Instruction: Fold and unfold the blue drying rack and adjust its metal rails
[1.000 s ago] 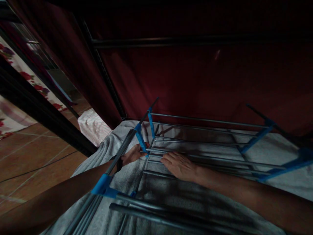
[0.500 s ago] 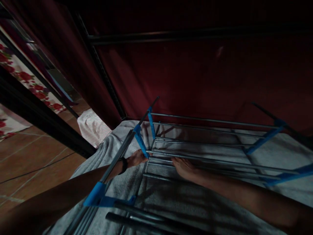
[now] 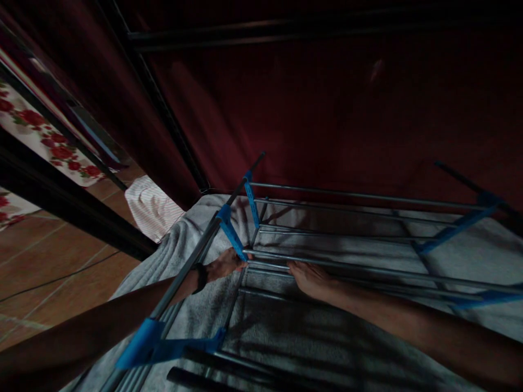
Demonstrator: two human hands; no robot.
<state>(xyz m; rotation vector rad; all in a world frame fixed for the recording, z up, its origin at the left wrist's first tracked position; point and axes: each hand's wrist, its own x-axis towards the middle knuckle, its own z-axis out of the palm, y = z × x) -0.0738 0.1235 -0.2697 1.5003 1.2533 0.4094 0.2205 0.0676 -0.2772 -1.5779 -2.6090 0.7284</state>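
A partly built rack of thin metal tubes [image 3: 368,198] and blue plastic brackets lies on a grey blanket [image 3: 281,321]. My left hand [image 3: 225,263], with a dark band on the wrist, is closed at the lower end of a blue bracket [image 3: 233,234], where the tubes meet it; some fingers are hidden behind the bracket. To the right, my right hand [image 3: 310,276] has its fingers closed around a metal tube [image 3: 269,265] of the same tier, a short way from that bracket. Another blue bracket [image 3: 143,343] sits nearer me, on the upright tubes at lower left.
Dark red fabric [image 3: 306,120] with a black metal bar [image 3: 265,34] rises behind the rack. A black frame post [image 3: 73,201] crosses on the left. Beyond it are a tiled floor [image 3: 81,245] with a cable, a striped cloth [image 3: 151,207] and a floral cloth [image 3: 53,141].
The view has shifted slightly, so the near left bracket appears lower and further left. Both hands keep their places on the rack, the right fingers a little more curled.
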